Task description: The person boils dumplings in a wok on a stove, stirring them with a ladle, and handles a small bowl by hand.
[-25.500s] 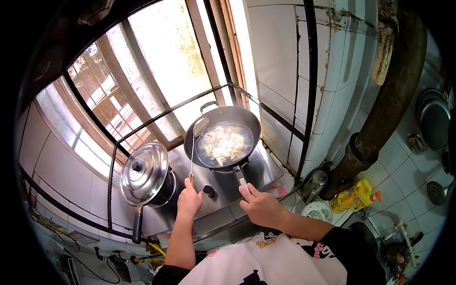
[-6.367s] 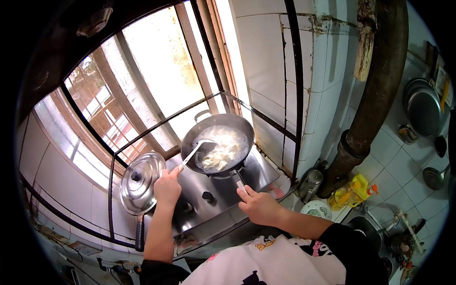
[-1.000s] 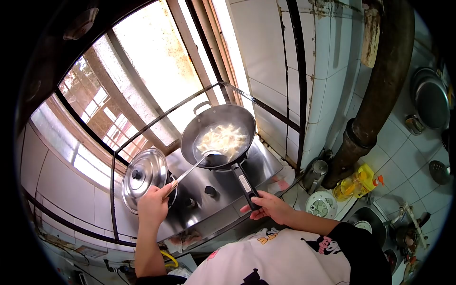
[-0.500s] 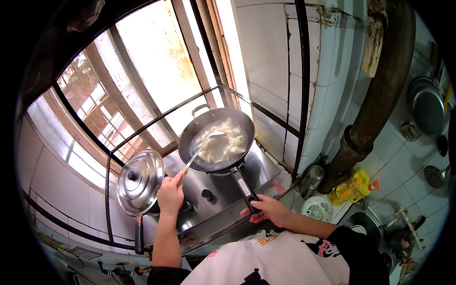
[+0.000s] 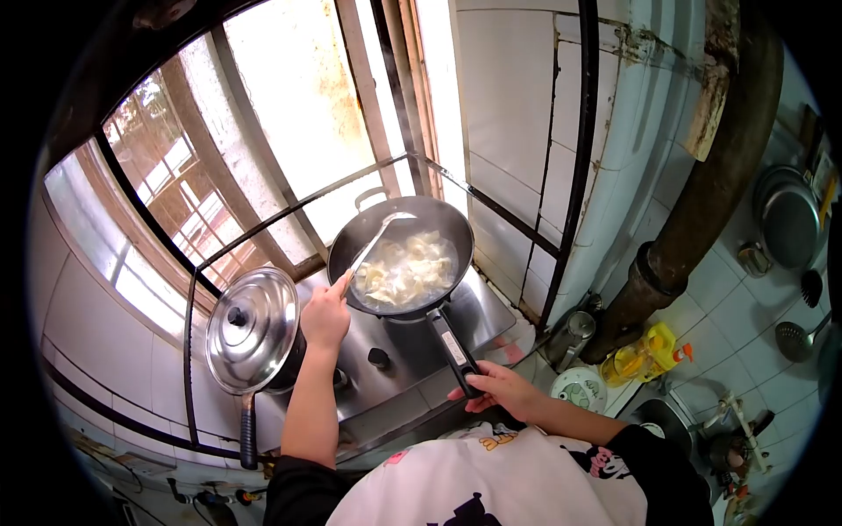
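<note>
Dumplings simmer in a dark round metal wok [image 5: 405,263] on a steel stove [image 5: 395,355]

Left hand [image 5: 325,316] grips the long-handled steel ladle [image 5: 375,238]; right hand [image 5: 498,391] closes around the wok's black handle [image 5: 453,349]; a lidded steel pot [image 5: 251,330] stands beside.

Dark wok [image 5: 405,254] of pale dumplings [image 5: 405,270], metal ladle [image 5: 375,238] inside.

I see a dark grey round metal wok [image 5: 405,254] with a black handle, pale cream dumplings in cloudy white water [image 5: 405,270]. Shiny silver domed steel lid [image 5: 252,330], black knob. Silver steel stove top [image 5: 412,346]. White glazed wall tiles [image 5: 509,105], dark grout. Yellow plastic oil bottle [image 5: 645,355], orange cap. White apron, black cartoon print [image 5: 491,486].
</note>
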